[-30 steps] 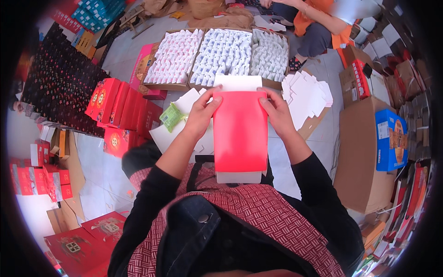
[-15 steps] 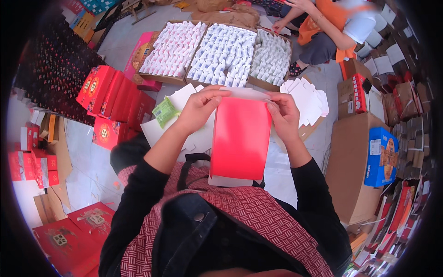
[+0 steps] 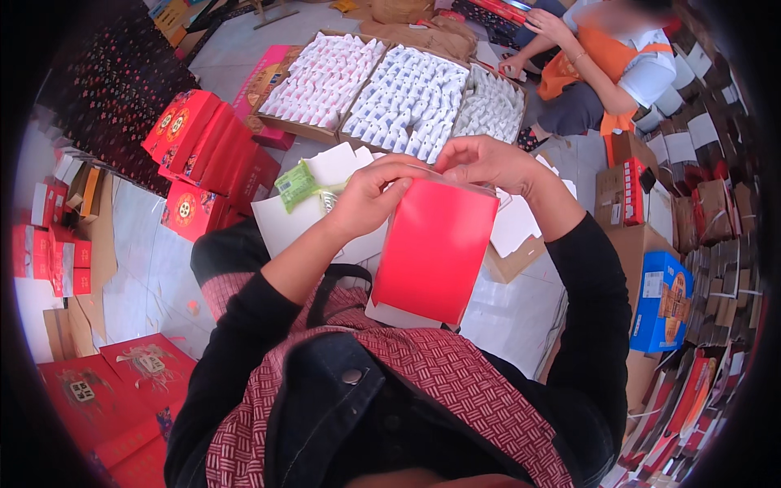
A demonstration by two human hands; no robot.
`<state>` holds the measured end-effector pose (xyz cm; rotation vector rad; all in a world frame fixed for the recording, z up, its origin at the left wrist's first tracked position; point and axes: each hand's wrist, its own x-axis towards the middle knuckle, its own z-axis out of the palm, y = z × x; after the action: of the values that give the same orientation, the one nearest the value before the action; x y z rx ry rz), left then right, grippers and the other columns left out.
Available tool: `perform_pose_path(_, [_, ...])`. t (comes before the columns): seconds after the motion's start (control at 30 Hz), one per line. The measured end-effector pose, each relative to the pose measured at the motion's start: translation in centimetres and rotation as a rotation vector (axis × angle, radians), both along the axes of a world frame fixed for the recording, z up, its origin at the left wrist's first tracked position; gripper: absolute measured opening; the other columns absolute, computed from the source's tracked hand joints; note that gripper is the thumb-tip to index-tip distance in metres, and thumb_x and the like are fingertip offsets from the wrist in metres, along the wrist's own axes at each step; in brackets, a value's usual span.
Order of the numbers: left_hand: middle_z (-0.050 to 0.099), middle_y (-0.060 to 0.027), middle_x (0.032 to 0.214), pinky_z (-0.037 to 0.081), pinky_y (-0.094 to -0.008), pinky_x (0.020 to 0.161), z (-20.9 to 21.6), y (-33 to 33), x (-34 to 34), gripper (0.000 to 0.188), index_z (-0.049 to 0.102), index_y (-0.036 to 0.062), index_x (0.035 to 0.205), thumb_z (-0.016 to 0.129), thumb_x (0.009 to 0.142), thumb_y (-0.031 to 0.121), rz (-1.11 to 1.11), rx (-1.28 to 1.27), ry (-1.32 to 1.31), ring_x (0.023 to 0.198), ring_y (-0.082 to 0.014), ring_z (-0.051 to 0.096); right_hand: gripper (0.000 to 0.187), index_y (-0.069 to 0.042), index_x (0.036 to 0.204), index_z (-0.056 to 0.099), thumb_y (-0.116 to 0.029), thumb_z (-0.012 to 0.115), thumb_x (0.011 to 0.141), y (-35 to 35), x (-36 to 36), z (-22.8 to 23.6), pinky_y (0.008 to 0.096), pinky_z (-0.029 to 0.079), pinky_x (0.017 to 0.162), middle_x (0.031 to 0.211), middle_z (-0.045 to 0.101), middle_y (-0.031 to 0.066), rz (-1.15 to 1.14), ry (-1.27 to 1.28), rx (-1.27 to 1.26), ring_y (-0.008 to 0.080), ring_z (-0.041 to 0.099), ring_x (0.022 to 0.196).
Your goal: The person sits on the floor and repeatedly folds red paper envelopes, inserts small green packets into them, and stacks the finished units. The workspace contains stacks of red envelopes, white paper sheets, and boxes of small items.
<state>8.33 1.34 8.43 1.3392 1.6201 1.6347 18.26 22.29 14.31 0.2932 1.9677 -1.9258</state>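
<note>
In front of my lap is a red cardboard piece (image 3: pixel 437 248) with a white edge showing beneath its near side. My left hand (image 3: pixel 376 193) is closed round its far left corner. My right hand (image 3: pixel 486 167) is closed too, its fingers pinching at the far edge near the middle. The far edge's flap is mostly hidden by the fingers. Left of my left hand, a green packet (image 3: pixel 297 187) lies on white card pieces (image 3: pixel 281 232). More white cards (image 3: pixel 517 228) lie under and beyond my right wrist.
Beyond my hands stand shallow boxes of small wrapped packets (image 3: pixel 407 93). Red boxes (image 3: pixel 191 134) are stacked at the left, with red flat packages (image 3: pixel 98 398) nearer. At the right are a blue box (image 3: pixel 663 301) and cardboard stacks. A co-worker in an orange apron (image 3: pixel 598 61) sits far right.
My right hand has moved from the far right corner toward the middle of the far edge, close to my left hand. The red cardboard has tilted slightly. The view has shifted a little.
</note>
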Motion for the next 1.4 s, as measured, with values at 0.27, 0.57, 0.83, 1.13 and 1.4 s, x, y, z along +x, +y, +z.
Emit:
perform_pose_path(0.27, [0.047, -0.0127, 0.121, 0.042, -0.0333, 0.093, -0.4, 0.1, 0.7, 0.025, 0.039, 0.0022, 0.109, 0.045, 0.087, -0.008, -0.055, 0.139, -0.42, 0.109, -0.0177, 0.051, 0.033, -0.001, 0.108, 0.064, -0.01, 0.07, 0.076, -0.1, -0.2, -1.1, 0.0234, 0.049, 0.074, 0.095, 0.066, 0.0067, -0.017, 0.01, -0.017, 0.0105, 0.062, 0.081])
perform_pose_path(0.57, [0.045, -0.0152, 0.125, 0.037, -0.0356, 0.098, -0.1, 0.4, 0.7, 0.032, 0.032, 0.0034, 0.113, 0.046, 0.086, -0.008, -0.061, 0.097, -0.387, 0.116, -0.0207, 0.046, 0.023, -0.005, 0.102, 0.068, -0.007, 0.066, 0.079, -0.3, -0.3, -1.3, 0.0217, 0.047, 0.064, 0.08, 0.068, 0.0038, -0.048, 0.083, 0.274, 0.0053, 0.058, 0.068])
perform_pose_path(0.83, [0.047, -0.0129, 0.127, 0.036, -0.0323, 0.1, -0.6, 0.1, 0.5, 0.035, 0.041, 0.0, 0.122, 0.048, 0.088, -0.004, -0.073, 0.026, -0.404, 0.118, -0.0193, 0.046, 0.021, -0.011, 0.101, 0.068, -0.009, 0.062, 0.082, -1.1, 0.3, -1.4, 0.0249, 0.047, 0.062, 0.075, 0.067, 0.0092, 0.035, 0.308, 0.553, 0.0075, 0.059, 0.062])
perform_pose_path(1.13, [0.057, -0.006, 0.111, 0.044, -0.0254, 0.086, -1.1, 0.2, 0.4, 0.023, 0.056, -0.0008, 0.111, 0.053, 0.089, 0.003, 0.007, -0.037, -0.41, 0.099, -0.0117, 0.054, 0.021, -0.003, 0.101, 0.066, -0.016, 0.059, 0.086, -0.4, 1.6, -0.5, 0.0277, 0.048, 0.072, 0.089, 0.068, 0.0097, -0.184, 0.274, 0.299, 0.0128, 0.063, 0.081])
perform_pose_path(1.4, [0.057, -0.0058, 0.113, 0.042, -0.0258, 0.09, -1.2, 0.1, 0.3, 0.022, 0.055, -0.0005, 0.112, 0.05, 0.091, 0.004, 0.003, -0.089, -0.399, 0.101, -0.0118, 0.054, 0.022, 0.002, 0.102, 0.064, -0.008, 0.062, 0.083, -2.5, 8.5, -4.6, 0.0243, 0.048, 0.077, 0.093, 0.066, 0.008, -0.727, 0.292, -0.012, 0.0122, 0.061, 0.084])
